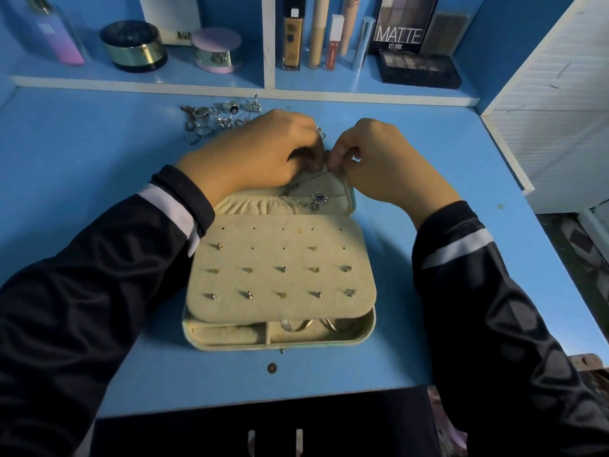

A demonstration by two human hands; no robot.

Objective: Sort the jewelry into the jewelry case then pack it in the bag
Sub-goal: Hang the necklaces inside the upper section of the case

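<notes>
Rear left on the blue table [99, 143], a loose pile of rings and small silver pieces [217, 118] lies unsorted. It is well apart from the case but near the left hand, so sorting is judged only part done. The left hand [260, 150] sits over the far edge of the open lid, fingers curled and pinching the top end of a necklace [318, 197]. A small ring-shaped piece shows at its knuckles; whether it belongs to the chain cannot be told. The jewelry case [230, 345] lies open at centre, its lid laid back away from the person. The necklace runs down the lid lining, its blue pendant near the gathered edge of the elasticated pocket [250, 204], presumably there to take up slack. The earring panel [280, 258] is folded over the tray, with studs filling its 2 nearest rows of 5 and 2 more in the row behind. Bangles or rings [306, 324] show in the compartment beneath. The right hand [379, 159] meets the left at the same spot, thumb and forefinger closed on the chain, apparently to fasten it to a hook hidden by the fingers. No bag is in view.
</notes>
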